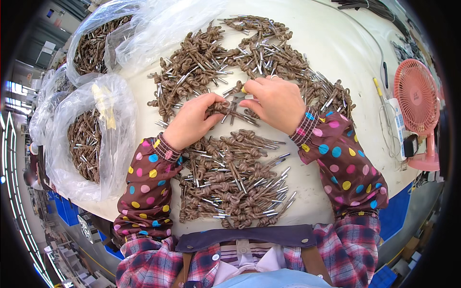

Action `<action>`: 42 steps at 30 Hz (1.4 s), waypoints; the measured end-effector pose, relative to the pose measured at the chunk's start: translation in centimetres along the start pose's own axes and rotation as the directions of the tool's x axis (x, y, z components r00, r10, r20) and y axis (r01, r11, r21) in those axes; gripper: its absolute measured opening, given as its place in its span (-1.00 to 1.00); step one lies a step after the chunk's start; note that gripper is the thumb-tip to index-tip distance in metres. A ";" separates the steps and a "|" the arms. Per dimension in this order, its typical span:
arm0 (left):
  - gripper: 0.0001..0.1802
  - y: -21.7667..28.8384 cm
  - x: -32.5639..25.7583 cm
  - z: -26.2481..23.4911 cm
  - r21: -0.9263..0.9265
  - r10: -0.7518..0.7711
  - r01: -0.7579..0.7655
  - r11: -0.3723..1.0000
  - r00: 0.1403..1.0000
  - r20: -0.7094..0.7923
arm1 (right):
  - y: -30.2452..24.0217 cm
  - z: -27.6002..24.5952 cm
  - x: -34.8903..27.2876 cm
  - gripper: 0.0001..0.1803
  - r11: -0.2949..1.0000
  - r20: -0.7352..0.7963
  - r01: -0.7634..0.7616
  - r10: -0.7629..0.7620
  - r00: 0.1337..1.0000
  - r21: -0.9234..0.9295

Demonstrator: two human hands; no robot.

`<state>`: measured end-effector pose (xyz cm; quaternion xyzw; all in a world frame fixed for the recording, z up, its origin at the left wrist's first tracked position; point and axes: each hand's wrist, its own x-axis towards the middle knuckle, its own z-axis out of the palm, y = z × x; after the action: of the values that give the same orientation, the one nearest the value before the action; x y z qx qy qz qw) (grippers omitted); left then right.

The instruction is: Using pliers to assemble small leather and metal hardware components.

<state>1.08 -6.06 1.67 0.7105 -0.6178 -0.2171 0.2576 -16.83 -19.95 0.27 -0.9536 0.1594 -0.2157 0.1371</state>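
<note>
My left hand [193, 120] is closed, thumb and fingers pinching a knotted brown cord [217, 109] with metal tips. Just to its right, my right hand [274, 102] has its thumb and forefinger drawn together by the same cord. A small greyish piece with a yellow end shows at those fingertips; its kind is unclear. Beyond both hands curves a loose heap of knotted brown cords [194, 62] with silvery tips. Nearer me lies a flatter pile of such cords [230, 177], many with tips toward the right.
Clear plastic bags [122, 139] of brown cords stand along the left side of the pale table [355, 62]. At the right are a pink fan [416, 96], a white power strip [397, 125] and a yellow-handled tool [378, 87]. A cable runs along the far right.
</note>
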 end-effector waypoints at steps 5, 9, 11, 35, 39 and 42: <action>-0.75 -2.1 0.2 0.2 -0.092 0.092 -0.097 0.991 0.994 -0.059 | 0.4 0.5 -0.4 -0.73 0.999 -0.003 0.021 -0.021 1.000 -0.031; -0.77 -2.8 0.5 0.3 -0.188 0.070 -0.081 0.979 0.996 -0.062 | 0.1 -0.3 -0.1 -0.71 0.999 0.068 -0.042 0.043 0.997 -0.022; -0.78 -2.7 0.5 0.2 -0.185 0.124 -0.133 0.974 0.990 -0.062 | -0.2 -0.4 0.1 -0.71 0.999 0.045 -0.048 0.048 0.998 0.009; -0.79 -0.7 3.0 0.5 -0.855 -0.304 0.246 0.457 0.946 0.109 | 2.5 -1.2 -0.3 -0.74 0.990 -0.092 -0.138 0.134 0.987 -0.042; -0.76 0.2 4.8 1.2 -0.590 -0.361 0.336 0.734 0.929 0.080 | 2.6 -0.3 -0.4 -0.71 0.990 -0.105 -0.036 0.022 0.994 -0.133; -0.71 -0.1 4.7 3.2 -0.191 -0.176 0.149 0.970 0.975 -0.134 | 2.3 0.2 -0.4 -0.71 0.987 -0.097 -0.005 -0.011 0.995 -0.159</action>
<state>-0.20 -11.06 -0.78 0.7469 -0.5143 -0.2385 0.3476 -17.67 -21.84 -0.81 -0.9500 0.1811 -0.2488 0.0524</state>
